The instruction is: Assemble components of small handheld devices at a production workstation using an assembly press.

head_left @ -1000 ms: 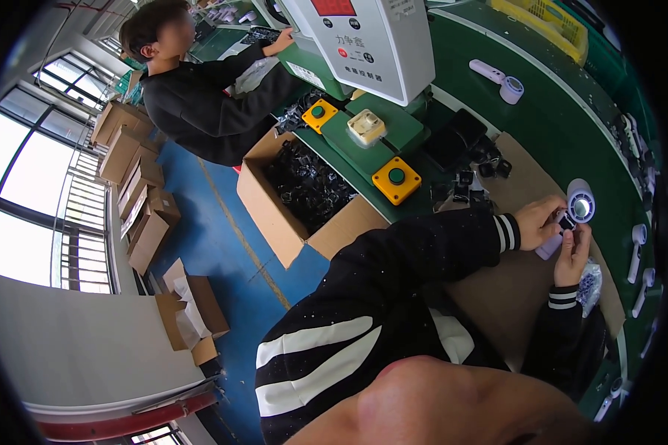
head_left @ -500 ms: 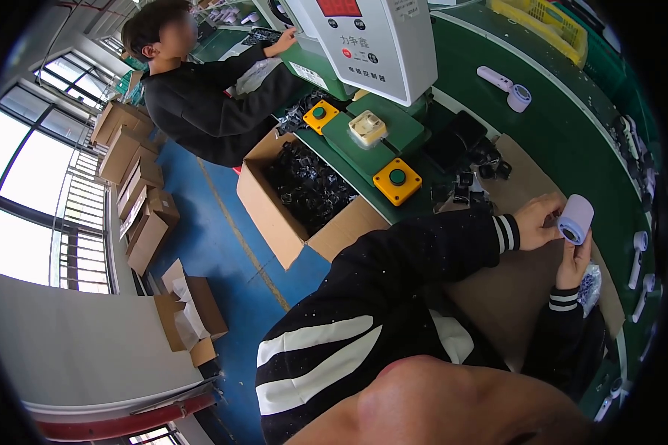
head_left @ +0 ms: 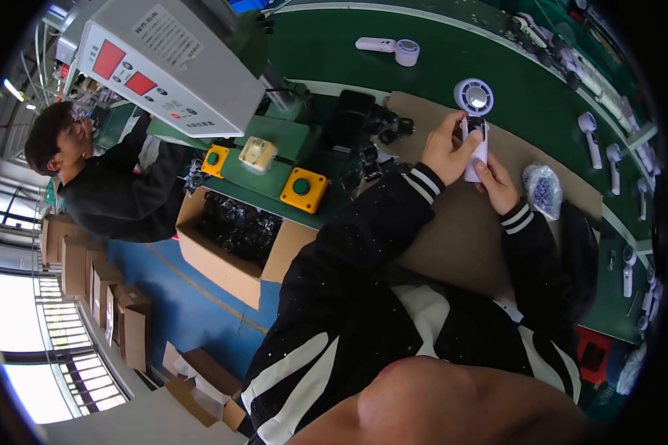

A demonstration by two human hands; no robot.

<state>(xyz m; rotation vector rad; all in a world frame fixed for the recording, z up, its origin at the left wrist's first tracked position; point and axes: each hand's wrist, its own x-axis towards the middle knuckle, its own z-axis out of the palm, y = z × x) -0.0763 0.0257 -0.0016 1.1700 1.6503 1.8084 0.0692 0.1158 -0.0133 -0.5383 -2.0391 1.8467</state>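
Upright over a brown cardboard sheet [head_left: 447, 233] is a lavender handheld fan [head_left: 474, 98] with a round head and a grey centre. My left hand [head_left: 447, 150] is closed around the upper handle, its thumb beside a black section just under the head. Lower down, my right hand [head_left: 499, 187] grips the handle's bottom end. A clear bag of small purple parts [head_left: 543, 191] lies to the right of my right hand. Left of my left hand are several glossy black pieces [head_left: 390, 124] and a dark tray-like object [head_left: 350, 119].
A grey press machine [head_left: 178, 67] with red displays stands left, above a pale fixture [head_left: 258, 154] and two yellow button boxes [head_left: 304, 190]. Below is a carton of black parts [head_left: 263, 274]. Another fan [head_left: 407, 52] lies on the green belt; several more line the right. A co-worker [head_left: 119, 189] sits left.
My view has swung to the right. The fan has turned from end-on to upright with its round head showing, and both hands have shifted along its handle.
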